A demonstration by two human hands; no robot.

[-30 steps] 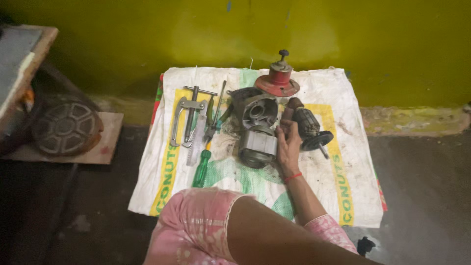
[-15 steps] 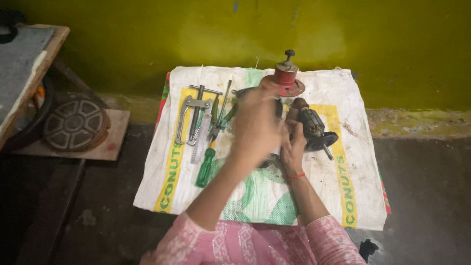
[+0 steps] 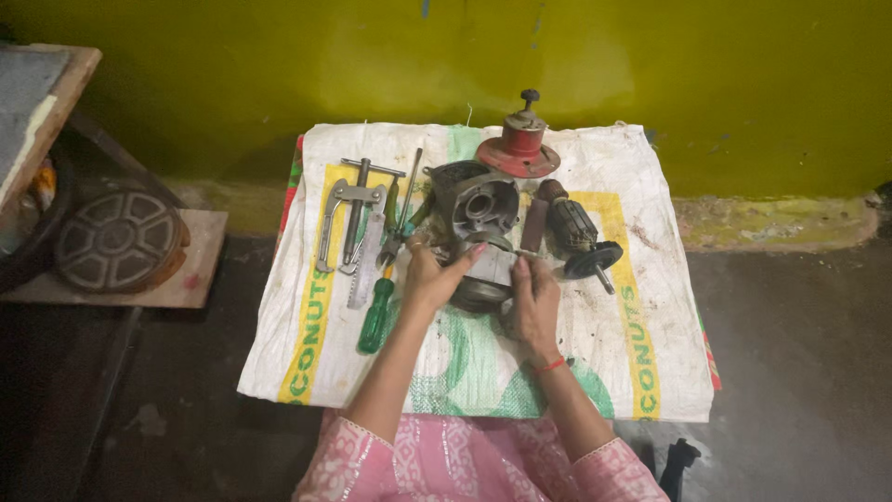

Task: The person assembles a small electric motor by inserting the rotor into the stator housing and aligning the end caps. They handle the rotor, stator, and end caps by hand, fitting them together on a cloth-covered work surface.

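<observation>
Motor housing (image 3: 485, 237), grey and grimy, lies at the centre of the frame on a white printed sack (image 3: 641, 372) spread on the floor. At far left sit a ribbed round disc (image 3: 118, 239) on a wooden board (image 3: 190, 279), below a desk (image 3: 42, 102) corner. On the sack's left part lie a puller (image 3: 351, 212), a flat metal strip (image 3: 364, 270), pliers (image 3: 401, 218) and a green screwdriver (image 3: 376, 316). The left hand (image 3: 429, 277) grips the housing's left side, fingers curled over its top edge. The right hand (image 3: 533, 302) presses against the housing's right side, fingers closed on it. Above, toward the yellow wall, stands a red flange (image 3: 518, 149) with a knob. Right of the housing lies an armature (image 3: 576, 232), just beside the right hand.
</observation>
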